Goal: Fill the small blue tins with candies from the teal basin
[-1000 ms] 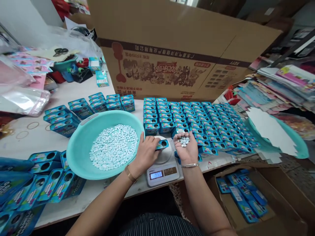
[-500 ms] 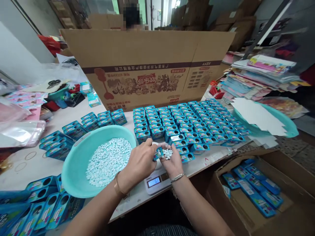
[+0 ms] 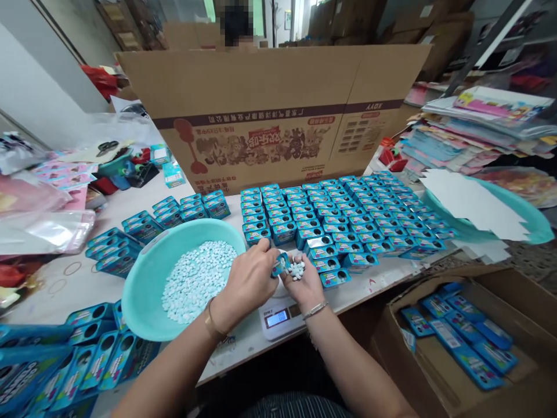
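Note:
My left hand (image 3: 255, 270) is closed around a small blue box (image 3: 281, 264), its open end tilted toward my other palm. My right hand (image 3: 311, 285) is cupped, palm up, and holds a small heap of pale tablet candies (image 3: 296, 269) against the box. Under both hands stands a digital kitchen scale (image 3: 282, 325) with a lit display, its top partly hidden. To the left, a turquoise basin (image 3: 141, 290) holds many loose pale-blue candies (image 3: 200, 278). Rows of blue boxes (image 3: 361, 238) with round dark windows stand just beyond my hands.
More blue boxes (image 3: 108, 354) crowd the near left. A large upright carton (image 3: 278, 75) blocks the back, with a person's head behind it. At lower right an open carton (image 3: 430, 371) contains flat blue boxes. White sheets (image 3: 474, 203) lie over another turquoise basin (image 3: 537, 223).
The view has shifted slightly, moving the surroundings mostly rightward. The scale's display has changed and seems to read zero now. Both hands keep nearly the same pose with box and candies.

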A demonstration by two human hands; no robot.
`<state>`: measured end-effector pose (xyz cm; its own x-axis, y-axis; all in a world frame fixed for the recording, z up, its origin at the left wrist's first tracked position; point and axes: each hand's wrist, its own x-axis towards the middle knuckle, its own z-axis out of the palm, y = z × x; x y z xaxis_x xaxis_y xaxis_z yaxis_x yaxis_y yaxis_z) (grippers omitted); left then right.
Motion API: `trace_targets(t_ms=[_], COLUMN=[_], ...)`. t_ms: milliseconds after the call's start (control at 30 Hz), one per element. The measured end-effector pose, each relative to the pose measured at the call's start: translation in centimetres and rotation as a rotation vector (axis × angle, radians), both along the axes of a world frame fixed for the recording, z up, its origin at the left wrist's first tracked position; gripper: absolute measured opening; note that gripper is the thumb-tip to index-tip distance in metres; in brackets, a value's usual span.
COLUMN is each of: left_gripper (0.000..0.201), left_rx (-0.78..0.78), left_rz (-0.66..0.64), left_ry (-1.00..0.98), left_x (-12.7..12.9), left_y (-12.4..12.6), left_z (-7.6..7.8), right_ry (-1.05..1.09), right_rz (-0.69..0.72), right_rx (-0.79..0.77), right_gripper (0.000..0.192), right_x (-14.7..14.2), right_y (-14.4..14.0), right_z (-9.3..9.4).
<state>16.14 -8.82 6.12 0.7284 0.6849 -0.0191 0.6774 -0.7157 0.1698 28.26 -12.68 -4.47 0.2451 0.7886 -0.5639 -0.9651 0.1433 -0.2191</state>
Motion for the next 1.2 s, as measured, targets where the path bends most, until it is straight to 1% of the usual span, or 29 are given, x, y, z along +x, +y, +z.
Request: trace_targets(t_ms=[100,200,267,300,367,433,500,567,633,700,800,933,1033,1133,1200], left_gripper=[0.027,0.036,0.042,0.043,0.043,0.043,0.044,0.046,0.046,0.044,0.045,0.044,0.036,0.035,0.041], left_rx=[-0.087,-0.184,-0.229,-0.227,-0.175,-0.087,-0.005,0.056,0.090,0.106,0.108,0.077,0.043,0.008,0.009], left_rz=[0.045,0.167,0.267,0.309,0.358,0.392,0.452,0.509,0.540,0.552,0.564,0.574,0.579,0.565,0.565], left_ry=[-0.176,-0.455,-0.609,-0.664,-0.720,-0.703,-0.616,-0.484,-0.366,-0.307,-0.269,-0.211,-0.154,-0.101,-0.087], left_x=[-0.7,-1.7,-2.5,-2.9,-3.6,-4.1,-4.5,-4.6,-4.5,-4.1,-3.3,-1.7,-0.6,0.0,0.2], left_y=[0.4,1.5,2.9,3.9,6.3,9.0,11.9,14.6,16.8,18.6,20.8,22.6,23.0,23.2,23.0], left_z=[-0.2,-0.9,-1.1,-1.0,-0.6,-0.1,-0.1,-0.7,-1.5,-2.3,-3.0,-4.0,-5.6,-6.9,-6.8], right_ry=[0.112,0.166,0.119,0.076,-0.014,-0.081,-0.123,-0.139,-0.138,-0.133,-0.139,-0.146,-0.172,-0.191,-0.189], right_rz=[-0.049,-0.032,-0.017,-0.013,-0.009,-0.001,0.006,0.017,0.022,0.021,0.011,-0.030,-0.044,-0.049,-0.059], right_rx=[-0.016,0.085,0.154,0.182,0.238,0.282,0.305,0.308,0.303,0.298,0.286,0.272,0.273,0.256,0.236], right_gripper=[0.036,0.037,0.038,0.038,0.038,0.039,0.039,0.039,0.039,0.038,0.038,0.037,0.037,0.038,0.038], right_x=[0.4,1.4,2.3,2.8,3.9,4.7,5.2,5.4,5.3,5.2,5.3,5.8,6.1,6.2,6.3], right_y=[-0.3,-1.1,-1.9,-2.3,-3.1,-3.7,-4.2,-4.5,-4.7,-5.0,-5.6,-6.3,-6.8,-7.3,-7.6], right_z=[1.2,2.4,2.9,3.0,3.0,2.9,2.7,2.4,2.1,1.8,1.2,0.4,0.0,0.2,0.8])
